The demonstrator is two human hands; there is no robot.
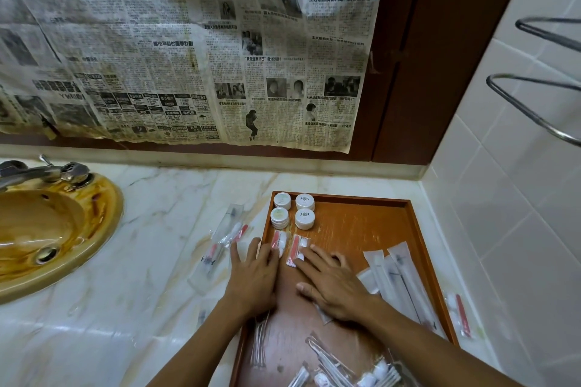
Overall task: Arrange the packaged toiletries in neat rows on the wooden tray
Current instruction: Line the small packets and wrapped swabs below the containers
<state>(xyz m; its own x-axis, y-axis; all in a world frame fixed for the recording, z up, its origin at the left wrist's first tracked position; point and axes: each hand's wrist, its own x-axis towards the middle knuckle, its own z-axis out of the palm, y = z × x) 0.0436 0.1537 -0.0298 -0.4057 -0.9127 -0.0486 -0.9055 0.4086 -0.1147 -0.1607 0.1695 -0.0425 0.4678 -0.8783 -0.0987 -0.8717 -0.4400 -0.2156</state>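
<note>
On the marble counter my wooden tray holds four round tubs squared up, my left hand and right hand — fingers flat — pressing two packets into line — most sachets unsorted.

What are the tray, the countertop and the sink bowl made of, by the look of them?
The tray looks like reddish-brown wood with a worn, scuffed finish.
The countertop appears to be pale polished marble or an imitation: faint veins, glossy reflections.
The sink seems glazed ceramic, amber-yellow and shiny, with dark stains.
</note>
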